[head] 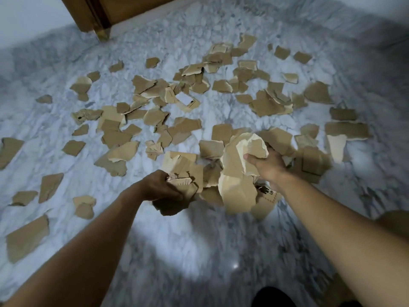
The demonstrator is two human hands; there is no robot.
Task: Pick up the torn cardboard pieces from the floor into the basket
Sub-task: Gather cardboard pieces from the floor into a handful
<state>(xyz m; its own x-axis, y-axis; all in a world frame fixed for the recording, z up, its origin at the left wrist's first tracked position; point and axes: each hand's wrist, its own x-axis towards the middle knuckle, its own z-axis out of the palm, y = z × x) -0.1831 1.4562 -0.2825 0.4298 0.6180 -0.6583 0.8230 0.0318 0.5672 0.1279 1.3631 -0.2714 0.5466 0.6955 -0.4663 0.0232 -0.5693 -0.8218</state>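
A bundle of torn cardboard pieces (234, 173) is clutched between two hands above the floor. The left hand (162, 187) is closed around the bundle's lower left part, the fingers curled over brown scraps, one of which hangs dark below the fist. The right hand (266, 166) is clamped on the bundle's upper right, the thumb pressed across a large pale, creased piece (250, 147) that rises above the knuckles. The exact number of pieces in the bundle cannot be told, since they overlap and are blurred; several are seen at least. A printed piece with black marks (265, 193) is partly visible beneath the right wrist.

Beyond the hands, the white and grey marbled floor (199, 240) is strewn with loose cardboard scraps (155, 103), far more than can be counted singly, several dozen by appearance. They are spread ahead of the grip and to both sides, thickest in a band across the middle. One white-faced scrap with print (186, 99) is seen among them. A few larger scraps (27, 238) lie apart near the left forearm. The floor directly beneath the arms is bare.

One wooden door edge (99, 16) stands at the far upper left.
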